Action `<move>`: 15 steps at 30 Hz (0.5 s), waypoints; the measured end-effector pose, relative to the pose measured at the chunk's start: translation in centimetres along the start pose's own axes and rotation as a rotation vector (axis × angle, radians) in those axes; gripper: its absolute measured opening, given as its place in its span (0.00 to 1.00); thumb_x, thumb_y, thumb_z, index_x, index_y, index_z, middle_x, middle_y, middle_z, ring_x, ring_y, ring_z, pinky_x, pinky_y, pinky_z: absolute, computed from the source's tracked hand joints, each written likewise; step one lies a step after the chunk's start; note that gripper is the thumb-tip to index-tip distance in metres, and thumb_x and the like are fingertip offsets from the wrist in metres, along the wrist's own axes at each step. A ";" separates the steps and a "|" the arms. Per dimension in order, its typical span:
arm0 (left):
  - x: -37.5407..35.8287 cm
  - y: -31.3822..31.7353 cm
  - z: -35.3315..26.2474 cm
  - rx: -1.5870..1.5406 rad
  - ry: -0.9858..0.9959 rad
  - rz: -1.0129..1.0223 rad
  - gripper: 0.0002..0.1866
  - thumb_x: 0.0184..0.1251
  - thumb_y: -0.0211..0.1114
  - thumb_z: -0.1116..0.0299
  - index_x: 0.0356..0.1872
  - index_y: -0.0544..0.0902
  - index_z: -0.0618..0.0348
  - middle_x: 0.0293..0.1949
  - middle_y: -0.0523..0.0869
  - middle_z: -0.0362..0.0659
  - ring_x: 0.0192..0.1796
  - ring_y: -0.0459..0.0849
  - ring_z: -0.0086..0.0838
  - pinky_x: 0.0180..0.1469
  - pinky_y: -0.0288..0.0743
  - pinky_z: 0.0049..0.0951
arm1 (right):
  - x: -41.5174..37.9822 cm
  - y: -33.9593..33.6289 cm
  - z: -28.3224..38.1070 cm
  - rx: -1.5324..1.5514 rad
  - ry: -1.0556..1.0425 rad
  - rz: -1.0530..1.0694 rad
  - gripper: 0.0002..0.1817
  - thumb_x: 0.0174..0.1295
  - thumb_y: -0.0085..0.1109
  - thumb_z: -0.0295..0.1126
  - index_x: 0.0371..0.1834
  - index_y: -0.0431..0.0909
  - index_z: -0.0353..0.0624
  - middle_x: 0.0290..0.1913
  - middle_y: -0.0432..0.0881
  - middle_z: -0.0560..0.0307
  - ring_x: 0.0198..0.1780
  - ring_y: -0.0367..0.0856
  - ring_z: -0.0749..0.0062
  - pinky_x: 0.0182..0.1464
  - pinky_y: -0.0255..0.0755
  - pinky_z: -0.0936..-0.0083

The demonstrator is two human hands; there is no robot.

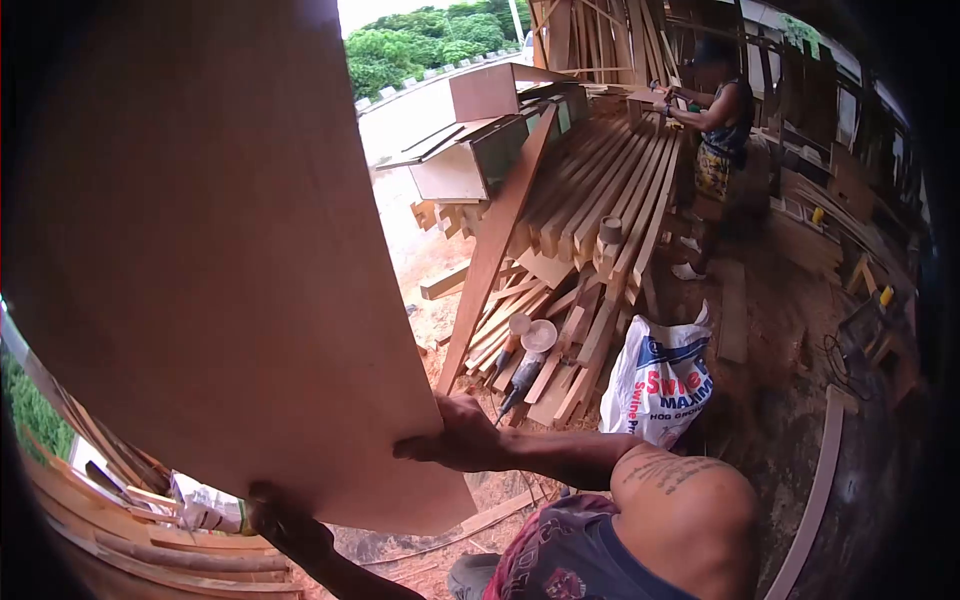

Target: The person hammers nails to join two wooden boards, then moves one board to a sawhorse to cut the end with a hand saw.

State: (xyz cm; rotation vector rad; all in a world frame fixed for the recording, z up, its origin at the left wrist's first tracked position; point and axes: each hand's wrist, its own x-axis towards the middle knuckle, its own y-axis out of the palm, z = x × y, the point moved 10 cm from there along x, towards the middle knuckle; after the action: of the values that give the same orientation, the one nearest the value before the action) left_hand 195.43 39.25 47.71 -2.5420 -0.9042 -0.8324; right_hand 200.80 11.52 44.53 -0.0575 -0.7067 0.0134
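Observation:
A large brown plywood sheet (230, 250) stands tilted up in front of me and fills the left half of the view. My right hand (460, 436) grips its right edge near the lower corner, thumb on the near face and fingers behind. Lower down, my left hand (285, 522) is closed on the bottom edge, with its thumb tip against the face. The fingers behind the sheet are hidden. Past my right hand, a power tool with a round disc (530, 365) lies on wood offcuts.
Long timber beams (600, 190) are stacked ahead, with a leaning board (500, 240) against them. A white feed sack (660, 380) stands on the right. A co-worker (720, 120) stands by the far end of the stack. Planks (180, 560) lie at lower left.

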 end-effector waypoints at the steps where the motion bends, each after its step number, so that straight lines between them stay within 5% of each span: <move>1: 2.6 0.4 2.3 0.024 0.014 0.137 0.37 0.81 0.47 0.37 0.55 0.80 0.69 0.36 0.83 0.43 0.39 0.80 0.29 0.40 0.76 0.34 | 1.5 1.6 -1.1 0.072 0.106 -0.075 0.26 0.62 0.74 0.46 0.49 0.74 0.37 0.31 0.84 0.52 0.31 0.87 0.66 0.34 0.81 0.68; 2: 4.7 1.1 4.4 0.048 0.034 0.269 0.36 0.81 0.48 0.37 0.54 0.80 0.69 0.34 0.83 0.42 0.38 0.80 0.30 0.40 0.75 0.34 | 3.3 2.2 -1.0 0.038 0.052 -0.217 0.30 0.63 0.74 0.43 0.57 0.69 0.37 0.39 0.84 0.49 0.42 0.86 0.70 0.42 0.81 0.69; 6: 11.6 2.9 7.4 0.030 0.146 0.218 0.37 0.75 0.57 0.35 0.49 0.82 0.70 0.34 0.85 0.42 0.34 0.81 0.27 0.37 0.74 0.32 | 8.1 8.2 -8.2 0.321 0.042 -0.471 0.32 0.65 0.72 0.42 0.64 0.67 0.38 0.48 0.83 0.52 0.51 0.83 0.71 0.52 0.79 0.72; 7: 14.0 2.9 11.5 0.068 0.011 0.316 0.41 0.70 0.58 0.30 0.48 0.82 0.71 0.32 0.86 0.45 0.34 0.82 0.28 0.38 0.75 0.33 | 8.6 10.2 -10.1 0.383 0.036 -0.518 0.32 0.66 0.71 0.43 0.66 0.67 0.38 0.51 0.83 0.53 0.53 0.83 0.71 0.54 0.79 0.72; 10: 20.3 3.0 17.4 -0.012 0.056 0.406 0.43 0.69 0.58 0.29 0.46 0.83 0.72 0.30 0.86 0.46 0.33 0.82 0.30 0.38 0.76 0.34 | 9.9 18.8 -16.8 0.774 0.274 -0.433 0.31 0.70 0.67 0.44 0.68 0.68 0.39 0.59 0.80 0.54 0.56 0.82 0.72 0.58 0.79 0.71; 11: 22.7 2.3 20.8 0.071 0.078 0.367 0.41 0.70 0.58 0.30 0.38 0.84 0.70 0.26 0.84 0.43 0.30 0.82 0.28 0.34 0.75 0.33 | 10.3 21.2 -17.6 0.882 0.343 -0.447 0.30 0.71 0.65 0.44 0.69 0.69 0.39 0.61 0.80 0.54 0.58 0.82 0.72 0.58 0.79 0.71; 14: 27.9 3.2 30.4 0.592 -0.121 0.688 0.41 0.72 0.45 0.26 0.53 0.88 0.54 0.41 0.90 0.60 0.43 0.89 0.41 0.50 0.77 0.49 | 10.3 28.2 -24.3 0.920 0.509 -0.617 0.37 0.76 0.53 0.54 0.78 0.61 0.39 0.70 0.73 0.52 0.70 0.73 0.66 0.71 0.69 0.64; 15: 29.1 4.4 31.2 0.686 -0.120 0.838 0.41 0.76 0.40 0.30 0.52 0.88 0.58 0.41 0.90 0.59 0.44 0.88 0.43 0.50 0.77 0.49 | 9.9 30.1 -25.9 0.894 0.578 -0.635 0.38 0.76 0.52 0.55 0.79 0.59 0.39 0.72 0.72 0.51 0.72 0.70 0.66 0.74 0.65 0.64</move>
State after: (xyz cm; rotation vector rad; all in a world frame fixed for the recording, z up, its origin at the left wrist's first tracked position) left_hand 229.72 64.16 40.89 -2.0376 -0.0479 -0.0757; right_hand 225.34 40.58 29.52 0.9848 -0.0700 -0.2852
